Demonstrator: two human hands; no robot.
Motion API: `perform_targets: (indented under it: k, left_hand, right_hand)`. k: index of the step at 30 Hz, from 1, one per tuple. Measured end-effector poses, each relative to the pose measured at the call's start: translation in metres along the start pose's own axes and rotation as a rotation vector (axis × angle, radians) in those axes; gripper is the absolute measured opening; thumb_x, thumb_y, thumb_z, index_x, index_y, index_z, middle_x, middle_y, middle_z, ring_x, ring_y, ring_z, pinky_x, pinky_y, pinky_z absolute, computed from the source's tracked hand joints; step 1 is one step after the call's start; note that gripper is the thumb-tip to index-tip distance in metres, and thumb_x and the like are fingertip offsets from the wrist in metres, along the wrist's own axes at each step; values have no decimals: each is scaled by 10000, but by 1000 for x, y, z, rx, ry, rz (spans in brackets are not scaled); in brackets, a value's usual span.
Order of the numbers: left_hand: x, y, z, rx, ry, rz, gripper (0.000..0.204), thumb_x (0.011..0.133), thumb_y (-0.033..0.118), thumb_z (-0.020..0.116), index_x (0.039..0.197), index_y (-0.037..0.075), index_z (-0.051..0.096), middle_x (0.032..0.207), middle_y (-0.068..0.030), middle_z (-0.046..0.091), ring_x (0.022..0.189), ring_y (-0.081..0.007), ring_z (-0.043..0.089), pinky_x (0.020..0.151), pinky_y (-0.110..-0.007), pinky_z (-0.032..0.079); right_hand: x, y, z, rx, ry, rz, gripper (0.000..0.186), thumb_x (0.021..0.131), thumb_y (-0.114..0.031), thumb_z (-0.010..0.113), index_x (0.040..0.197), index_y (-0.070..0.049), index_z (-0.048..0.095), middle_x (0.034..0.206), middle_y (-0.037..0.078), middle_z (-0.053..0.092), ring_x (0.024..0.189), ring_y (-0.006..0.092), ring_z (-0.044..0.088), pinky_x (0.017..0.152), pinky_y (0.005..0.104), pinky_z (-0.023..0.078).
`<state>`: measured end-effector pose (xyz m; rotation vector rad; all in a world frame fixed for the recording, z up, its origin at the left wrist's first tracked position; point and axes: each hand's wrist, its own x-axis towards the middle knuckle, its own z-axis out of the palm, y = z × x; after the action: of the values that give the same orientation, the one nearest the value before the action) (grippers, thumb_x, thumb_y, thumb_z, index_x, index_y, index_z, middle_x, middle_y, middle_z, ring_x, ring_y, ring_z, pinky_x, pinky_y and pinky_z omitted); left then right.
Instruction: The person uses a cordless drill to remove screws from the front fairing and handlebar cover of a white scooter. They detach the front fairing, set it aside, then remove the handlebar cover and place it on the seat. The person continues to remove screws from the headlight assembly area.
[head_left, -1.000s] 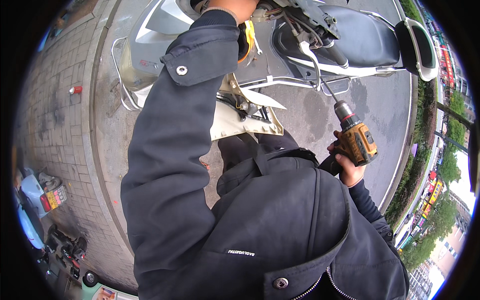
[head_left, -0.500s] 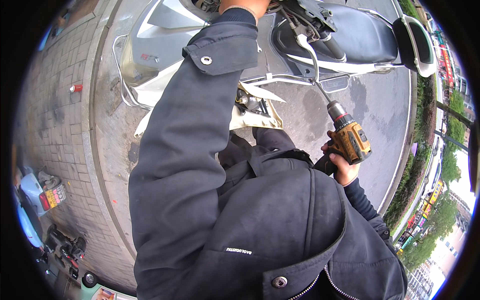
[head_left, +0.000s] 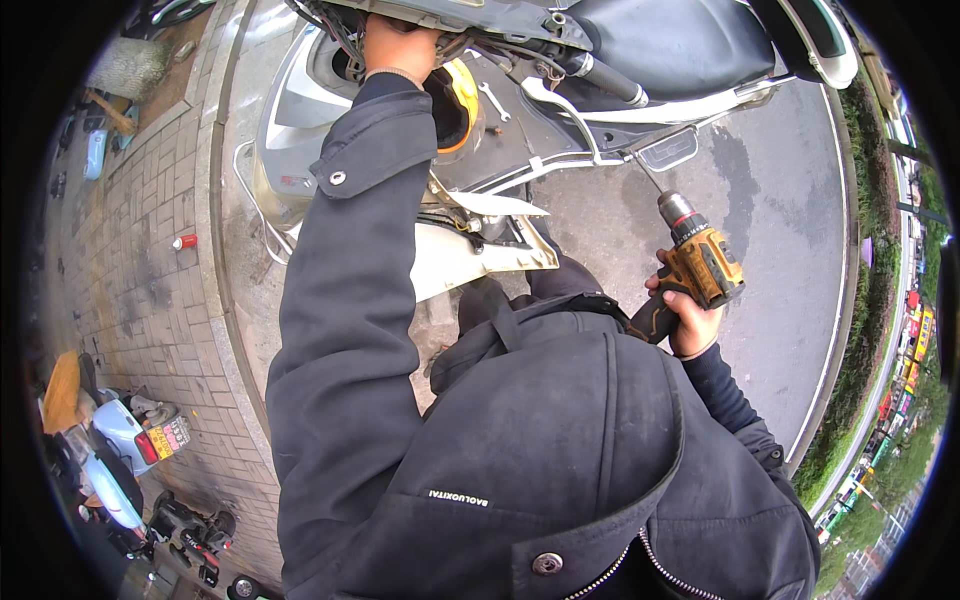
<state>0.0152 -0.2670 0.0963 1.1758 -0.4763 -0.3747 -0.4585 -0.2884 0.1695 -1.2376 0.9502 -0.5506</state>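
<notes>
My right hand [head_left: 692,325] is wrapped round the grip of a yellow-and-black cordless drill [head_left: 705,262]. Its long, thin bit points up and left toward the side of a white scooter [head_left: 560,97]. With my left arm stretched forward, my left hand [head_left: 398,48] reaches in beneath a dark panel [head_left: 470,14] among cables at the scooter's front. Its fingers are hidden there. Just below that wrist sits a yellow, dark-lined object like a helmet [head_left: 462,90]. An open-end wrench [head_left: 493,102] lies on the scooter's footboard [head_left: 515,150].
A cream body panel [head_left: 485,262] is near my legs, beside the scooter. To the left, a kerb [head_left: 222,290] borders brick paving with a red can [head_left: 185,242]. A light-blue scooter [head_left: 120,435] is parked at lower left. A hedge [head_left: 850,370] runs along the right.
The view has shifted, and my left hand shows further left and lower, under the dark panel. The yellow object and most of the wrench have come into sight. The drill stays in my right hand.
</notes>
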Motion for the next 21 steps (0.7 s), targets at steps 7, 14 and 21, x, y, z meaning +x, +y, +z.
perform_targets:
  k: [7,14,21]
  left_hand:
    - [-1,7,-20,148,57,69,324,827,-6,601,1142,-84,611,1017,-159,696,670,-217,674,600,-338,535]
    - [-40,23,-7,-27,143,-8,327,800,-11,685,1094,-74,559,952,-138,666,682,-182,613,639,-290,500]
    - [-146,32,51,816,-60,228,377,796,200,700,1165,141,648,914,-123,658,838,-308,685,716,-423,538]
  right_hand:
    - [2,2,-2,48,-13,-4,629,711,44,574,1333,46,485,1240,197,621,919,254,681,797,367,567]
    - [5,1,-3,47,-45,-28,623,714,50,575,1331,41,491,1224,185,629,917,254,682,793,359,560]
    - [7,6,-2,104,-51,-36,597,728,33,577,1319,40,498,1220,181,631,911,244,682,794,352,557]
